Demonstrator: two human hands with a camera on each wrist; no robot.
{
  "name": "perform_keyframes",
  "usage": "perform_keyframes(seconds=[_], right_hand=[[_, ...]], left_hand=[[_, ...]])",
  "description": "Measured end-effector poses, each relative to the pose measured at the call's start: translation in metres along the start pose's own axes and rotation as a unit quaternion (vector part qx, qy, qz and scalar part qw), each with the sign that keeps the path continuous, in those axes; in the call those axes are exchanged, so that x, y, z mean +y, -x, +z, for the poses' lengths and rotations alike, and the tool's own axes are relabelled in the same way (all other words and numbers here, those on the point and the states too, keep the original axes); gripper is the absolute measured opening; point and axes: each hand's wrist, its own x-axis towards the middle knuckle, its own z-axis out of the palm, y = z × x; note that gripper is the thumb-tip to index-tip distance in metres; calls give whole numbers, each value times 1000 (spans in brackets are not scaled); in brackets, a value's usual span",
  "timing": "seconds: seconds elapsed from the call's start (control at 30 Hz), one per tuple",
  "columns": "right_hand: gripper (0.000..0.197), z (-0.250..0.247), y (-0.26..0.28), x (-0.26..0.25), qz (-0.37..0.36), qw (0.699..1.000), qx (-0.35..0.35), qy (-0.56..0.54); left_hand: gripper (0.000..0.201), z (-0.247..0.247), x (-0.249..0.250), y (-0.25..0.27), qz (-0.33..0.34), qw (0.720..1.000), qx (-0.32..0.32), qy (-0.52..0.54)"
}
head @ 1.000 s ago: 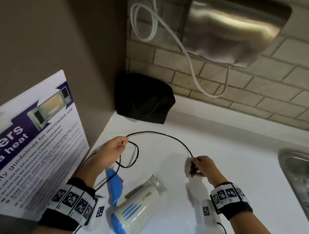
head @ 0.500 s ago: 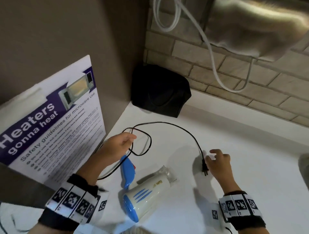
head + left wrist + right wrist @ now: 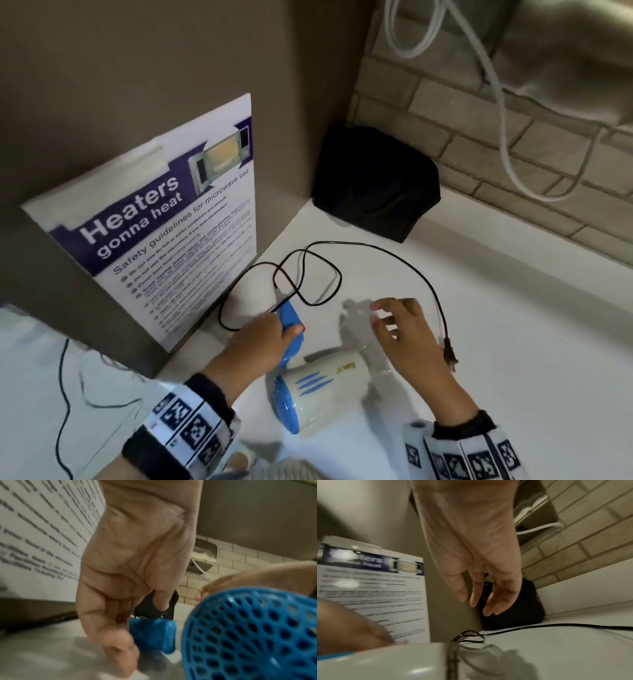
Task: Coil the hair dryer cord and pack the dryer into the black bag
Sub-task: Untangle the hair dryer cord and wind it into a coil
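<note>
The clear nozzle at the front of the hair dryer is hard to make out in the head view: it is transparent, and the right hand covers part of it. A metal fixture on the brick wall is cut off by the top edge and blurred.

The hair dryer lies on its side on the white counter. Its barrel's long axis runs from the blue rear grille, nearest the person, up and right to the nozzle. The blue handle angles away toward the poster. The black cord leaves the handle end, loops loosely on the counter and arcs right to the plug, which lies just beside the right wrist. The black bag stands in the corner, well apart from the dryer.

The left hand has its fingers curled about the handle — the left wrist view shows thumb and fingers either side of the blue handle, with the grille filling the lower right. The right hand is empty, fingers spread and lightly bent above the nozzle; the right wrist view confirms a gap between the fingertips and the barrel below — contact is not visible.
</note>
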Motion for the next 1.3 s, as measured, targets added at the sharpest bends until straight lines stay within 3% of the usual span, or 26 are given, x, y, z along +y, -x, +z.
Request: perform_keyframes(seconds=[0.1,0.23,0.37,0.5,0.7,0.87,0.93,1.03,1.13,1.23,1.3], right_hand=[[19,12,3,-12,-55,996,-69,4],[18,16,10,-20,-75,988,-130,28],[21,12,14,-19,-80,982,-167,41],[23,6,15,-19,-83,984,-150,49],[35,-8,12,-30,-105,991,-87,15],[55,-29,16,-46,-135,990,-46,-18],[64,-36,15,-54,-169,985,-32,-29],[69,-43,8,-64,-221,974,-22,-43],[64,-48,1,-74,-256,961,-63,-83],[53,-52,-4,-82,-235,947,-133,-172],[40,-52,-7,-83,-189,952,-127,-205]], left_hand=[[52,9,10,-10,-36,996,41,74],[63,8,13,-22,-43,986,63,146],[41,8,14,-29,-15,973,53,223],[42,-3,25,-22,16,945,8,328],[21,-29,50,-6,80,890,-35,448],[11,-56,71,18,130,862,-68,485],[12,-63,79,31,163,850,-94,492],[43,-74,88,50,174,821,-182,512],[63,-83,96,63,187,793,-270,514],[61,-87,103,67,171,761,-324,535],[54,-88,104,67,176,750,-340,540]])
